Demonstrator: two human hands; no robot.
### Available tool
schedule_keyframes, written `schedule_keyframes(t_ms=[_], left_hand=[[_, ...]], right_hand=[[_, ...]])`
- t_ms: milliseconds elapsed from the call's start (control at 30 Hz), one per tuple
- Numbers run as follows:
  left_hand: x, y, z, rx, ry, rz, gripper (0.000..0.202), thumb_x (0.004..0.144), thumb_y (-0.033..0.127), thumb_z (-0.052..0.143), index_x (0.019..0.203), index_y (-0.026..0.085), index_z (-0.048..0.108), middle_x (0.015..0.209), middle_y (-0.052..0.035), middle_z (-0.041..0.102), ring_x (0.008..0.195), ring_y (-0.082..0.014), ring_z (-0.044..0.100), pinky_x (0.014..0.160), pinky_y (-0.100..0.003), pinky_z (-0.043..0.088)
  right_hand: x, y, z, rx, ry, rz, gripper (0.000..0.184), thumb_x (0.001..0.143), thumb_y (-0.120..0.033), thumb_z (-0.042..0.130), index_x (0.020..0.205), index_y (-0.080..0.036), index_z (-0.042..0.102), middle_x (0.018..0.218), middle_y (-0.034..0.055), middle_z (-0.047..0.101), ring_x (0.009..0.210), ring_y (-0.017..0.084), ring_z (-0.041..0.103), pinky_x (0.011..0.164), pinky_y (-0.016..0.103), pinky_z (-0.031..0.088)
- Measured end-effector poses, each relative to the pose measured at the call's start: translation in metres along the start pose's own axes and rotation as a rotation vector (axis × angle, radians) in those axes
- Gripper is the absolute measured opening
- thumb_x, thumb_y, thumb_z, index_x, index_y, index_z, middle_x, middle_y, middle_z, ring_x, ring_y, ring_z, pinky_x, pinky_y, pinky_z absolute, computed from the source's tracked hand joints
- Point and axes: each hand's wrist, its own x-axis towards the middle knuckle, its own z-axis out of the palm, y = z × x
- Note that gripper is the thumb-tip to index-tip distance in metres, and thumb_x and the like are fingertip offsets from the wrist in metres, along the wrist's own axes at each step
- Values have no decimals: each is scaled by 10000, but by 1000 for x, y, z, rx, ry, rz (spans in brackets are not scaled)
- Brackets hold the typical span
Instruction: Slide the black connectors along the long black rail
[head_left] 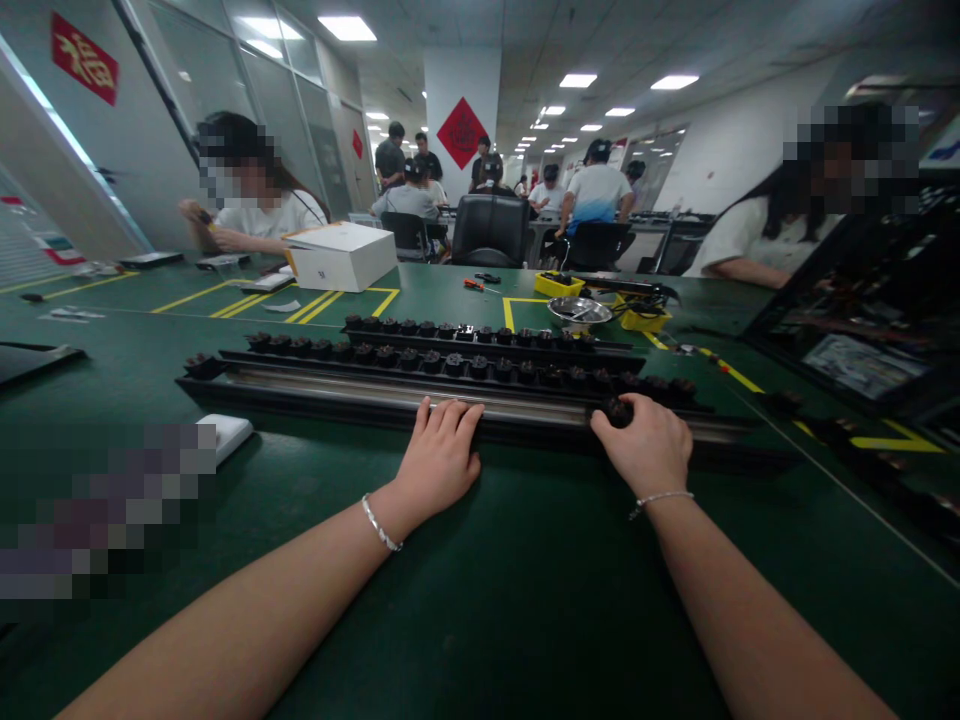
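A long black metal channel (330,398) with a bare metal inside lies across the green table in front of me. My left hand (441,452) rests on its near edge, with the fingers stretched over the rim. At the channel's right part, my right hand (651,438) pinches a small round black part (619,410) between thumb and fingers. Whether this part touches the channel's floor I cannot tell. Just behind lies a row of similar black parts (454,364) with metal pieces on top, and farther back is a second such row (465,332).
A white box (341,255) stands at the back left. A metal bowl (580,311) and yellow bins (559,284) are at the back right, near a screwdriver (474,285). More black parts (892,462) line the right side. Two people sit across the table.
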Motion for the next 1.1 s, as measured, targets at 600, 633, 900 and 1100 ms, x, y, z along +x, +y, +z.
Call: schedule_keyframes(t_ms=[600,633,900,1100], left_hand=[[0,0,0,6,-4,-4,556,762,226,537,1305,176,427,1248,-110,521,1240,-276,409,1134,-527,161],[0,0,0,4,-4,-5,555,763,227,536,1305,177,426,1249,-110,520,1241,-277,409,1134,-528,160],[0,1,-2,4,-7,-5,552,762,222,533,1302,183,431,1248,-111,526,1237,-279,415,1132,-530,171],[-1,0,-1,12,-8,-6,557,765,231,539,1309,182,427,1248,-109,527,1237,-277,415,1135,-524,166]], right_hand=[[-2,2,3,50,34,18,448,727,-414,488,1078,-154,585,1013,125,636,989,279,534,929,437,345],[-1,2,3,52,33,19,444,727,-405,487,1079,-153,585,1007,124,637,986,277,536,926,433,348],[1,6,0,60,21,24,398,722,-353,474,1058,-167,578,957,107,635,954,269,539,897,410,349],[2,8,0,51,16,39,394,724,-342,472,1062,-172,582,937,101,641,946,263,542,902,404,346]])
